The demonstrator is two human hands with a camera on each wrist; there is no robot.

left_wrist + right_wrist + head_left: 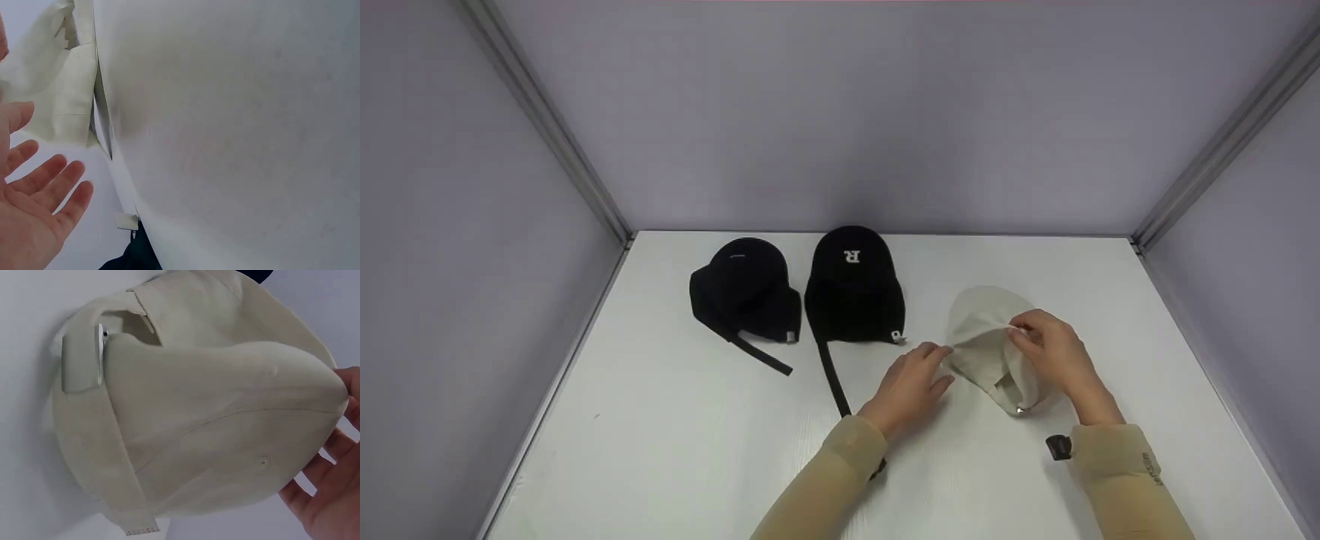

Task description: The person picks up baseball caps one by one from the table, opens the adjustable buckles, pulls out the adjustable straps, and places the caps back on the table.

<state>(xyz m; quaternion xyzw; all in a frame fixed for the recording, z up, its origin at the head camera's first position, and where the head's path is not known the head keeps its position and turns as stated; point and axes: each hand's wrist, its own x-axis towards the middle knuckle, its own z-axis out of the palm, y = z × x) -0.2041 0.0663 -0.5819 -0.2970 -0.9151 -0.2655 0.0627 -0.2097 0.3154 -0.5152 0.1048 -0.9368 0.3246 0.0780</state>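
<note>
A cream baseball cap (982, 307) lies on the right part of the white table, its crown partly folded. My right hand (1065, 364) pinches the top of the crown between thumb and fingers. In the right wrist view, the cap's back strap (126, 461) and flat metal buckle (81, 365) face the camera, with the back opening beside them. My left hand (906, 391) is at the cap's left edge. Its fingers (62, 188) are spread and gently bent in the left wrist view, close by the cream fabric.
Two black caps stand side by side further left: a plainer one (750, 289) and one with a white R (855, 300). Their long straps trail toward the front, one passing under my left forearm. Grey walls (885, 112) enclose the table (660, 450) at the back and sides.
</note>
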